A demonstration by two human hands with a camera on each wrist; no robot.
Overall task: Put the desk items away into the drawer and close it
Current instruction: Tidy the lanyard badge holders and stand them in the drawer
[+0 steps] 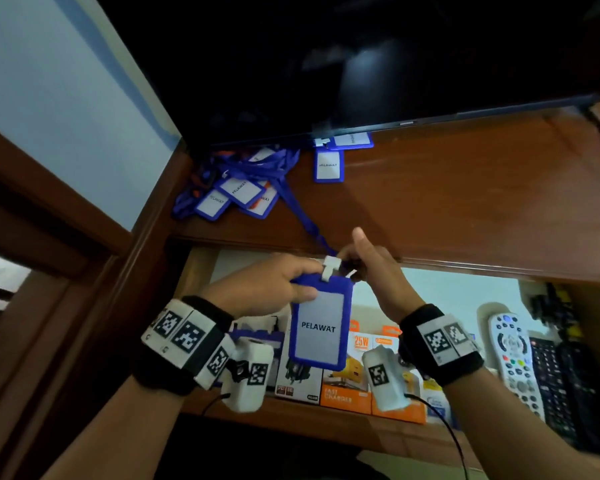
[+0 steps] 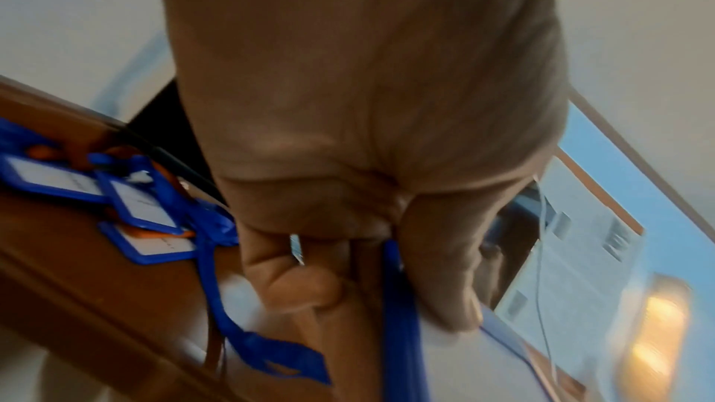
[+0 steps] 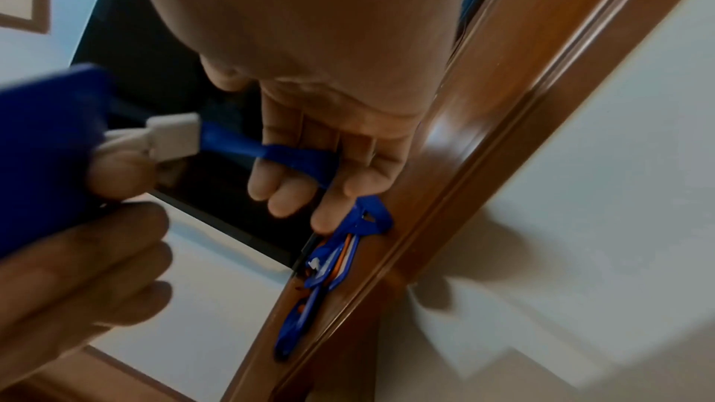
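Blue "PELAWAT" badge holder (image 1: 321, 327) upright above open drawer (image 1: 326, 419); more badges (image 1: 236, 194) heaped on desk (image 1: 465, 188).

badge holder (image 1: 321, 327): its upper left corner is covered by the left hand (image 1: 274, 289)
lanyard (image 3: 267, 153): passes behind the right hand (image 3: 329, 145) fingers, grip not readable
remote control (image 1: 515, 362): button labels too small to read
keyboard (image 1: 561, 389): cut off at the right edge
charger boxes (image 1: 347, 393): partly hidden behind the wrist cameras

Head view: from above, facing down over desk (image 1: 465, 188) and open drawer (image 1: 326, 415). Wrist views: very close behind each palm, facing fingers. All share blue badge holder (image 1: 321, 329), lanyard (image 3: 267, 153).
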